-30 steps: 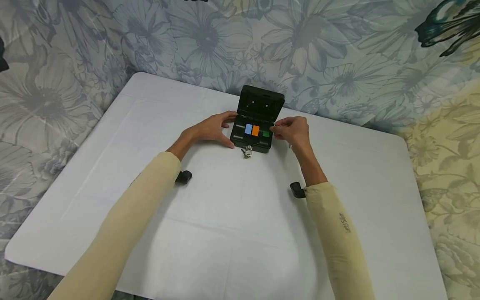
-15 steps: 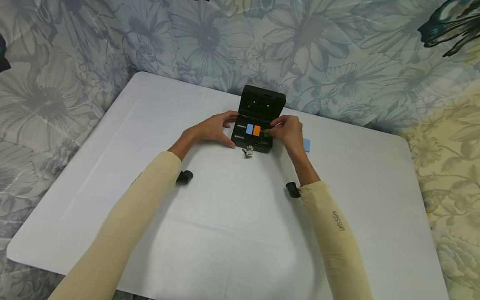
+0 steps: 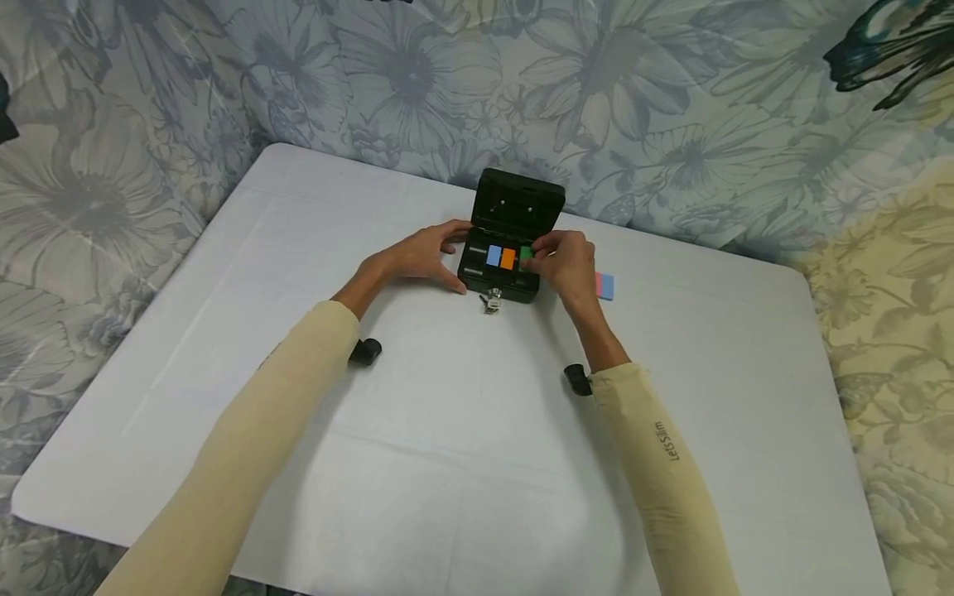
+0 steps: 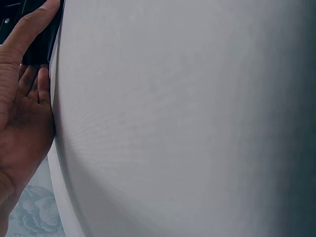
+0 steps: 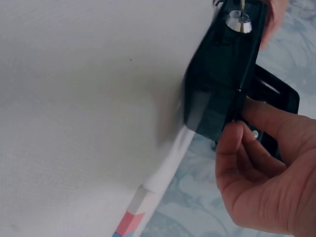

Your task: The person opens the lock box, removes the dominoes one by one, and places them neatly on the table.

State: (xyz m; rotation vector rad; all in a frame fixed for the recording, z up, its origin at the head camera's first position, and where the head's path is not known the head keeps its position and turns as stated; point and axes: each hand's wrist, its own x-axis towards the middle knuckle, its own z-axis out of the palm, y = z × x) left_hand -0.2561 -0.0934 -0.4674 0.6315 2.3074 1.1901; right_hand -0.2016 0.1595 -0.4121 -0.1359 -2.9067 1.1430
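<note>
A black cash box (image 3: pixel 501 287) stands with its lid (image 3: pixel 517 203) up near the table's back edge. A light blue rectangle (image 3: pixel 493 256) and an orange one (image 3: pixel 508 259) lie side by side inside. My left hand (image 3: pixel 417 254) holds the box's left end, thumb at the front corner and fingers toward the back. At the right end, my right hand (image 3: pixel 564 263) pinches at a small green rectangular piece (image 3: pixel 526 253) inside the box. In the right wrist view the right fingertips (image 5: pixel 232 132) meet right at the box's edge, and the piece is hidden.
Keys (image 3: pixel 491 303) hang from the lock (image 5: pixel 239 22) on the box's front. A strip with pink and light blue parts (image 3: pixel 607 287) lies on the white table (image 3: pixel 455 430) behind my right wrist. A flower-patterned cloth (image 3: pixel 417 83) rises behind the table.
My right hand has moved left, from the box's right rim to over its inside. More of the green piece shows now. The pink and blue strip has come into view. My left hand stays put.
</note>
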